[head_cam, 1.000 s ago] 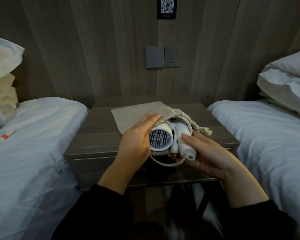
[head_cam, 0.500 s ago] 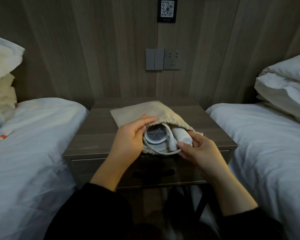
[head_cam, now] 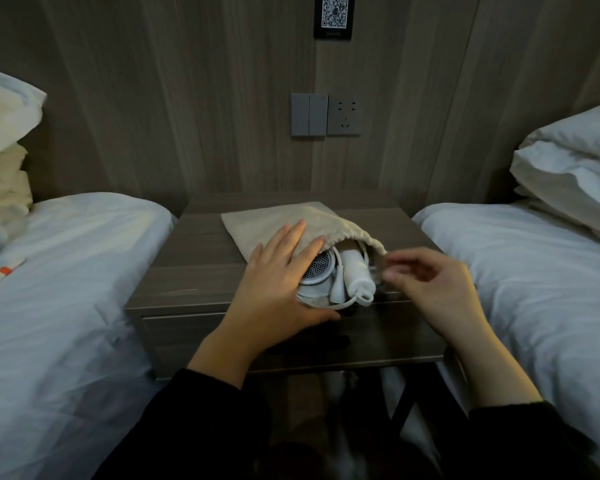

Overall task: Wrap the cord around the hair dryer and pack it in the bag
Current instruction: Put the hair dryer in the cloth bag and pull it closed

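A white hair dryer (head_cam: pixel 317 271) with its cord (head_cam: pixel 336 292) wound around it lies half inside the beige drawstring bag (head_cam: pixel 257 220) on the nightstand (head_cam: pixel 187 268). Its mesh end and folded handle (head_cam: pixel 355 271) stick out of the bag's mouth toward me. My left hand (head_cam: pixel 274 285) rests flat, with straight fingers, over the left side of the bag's mouth and the dryer, and its thumb lies along the front below the dryer. My right hand (head_cam: pixel 437 289) is blurred just right of the bag's mouth. Its fingers are bent, and what they hold is unclear.
A white bed (head_cam: pixel 66 271) lies to the left and another white bed (head_cam: pixel 534 271) to the right of the nightstand. Pillows (head_cam: pixel 575 168) are piled at the right. A wall switch and a socket (head_cam: pixel 343 116) sit above. Small items (head_cam: pixel 0 271) lie on the left bed.
The dryer has slid deeper into the bag and now lies on the nightstand. My left hand flattened over the bag. My right hand let go of the handle and moved to the right.
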